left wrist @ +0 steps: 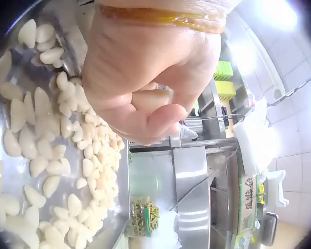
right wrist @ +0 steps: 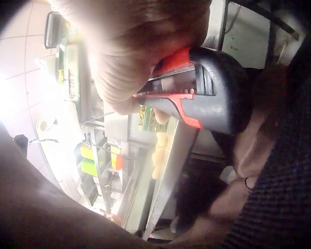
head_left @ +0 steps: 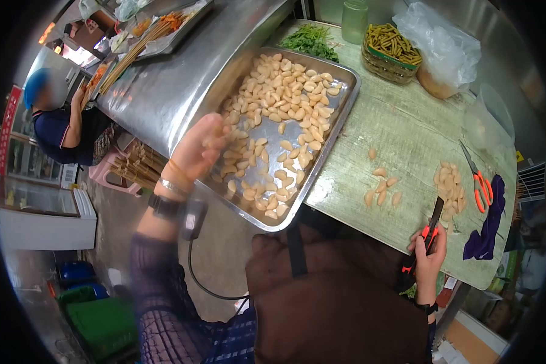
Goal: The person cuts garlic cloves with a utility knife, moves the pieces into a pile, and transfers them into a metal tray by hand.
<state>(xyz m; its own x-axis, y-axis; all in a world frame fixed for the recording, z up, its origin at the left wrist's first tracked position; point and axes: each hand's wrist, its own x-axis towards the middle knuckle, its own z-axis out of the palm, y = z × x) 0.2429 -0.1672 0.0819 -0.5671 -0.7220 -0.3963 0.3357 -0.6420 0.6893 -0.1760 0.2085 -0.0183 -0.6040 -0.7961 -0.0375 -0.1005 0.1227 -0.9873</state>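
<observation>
My left hand (head_left: 198, 145) is over the left edge of a metal tray (head_left: 277, 225) of peeled garlic cloves (head_left: 285, 91). In the left wrist view its fingers curl around a garlic clove (left wrist: 151, 98), part of which shows between thumb and fingers. At the front of the green table, my right hand (head_left: 431, 255) grips a red and black utility knife (head_left: 429, 235), its dark blade pointing away from me. Just beyond the blade lies a pile of garlic cloves (head_left: 450, 185). Several loose cloves (head_left: 381, 187) lie between that pile and the tray.
Orange-handled scissors (head_left: 480, 189) and a dark purple cloth (head_left: 490, 225) lie on the table's right. Farther back stand a basket of cut green pods (head_left: 391, 51), a plastic bag (head_left: 443, 45) and chopped greens (head_left: 309, 41). A person (head_left: 67, 124) sits at the far left beside skewers (head_left: 133, 51).
</observation>
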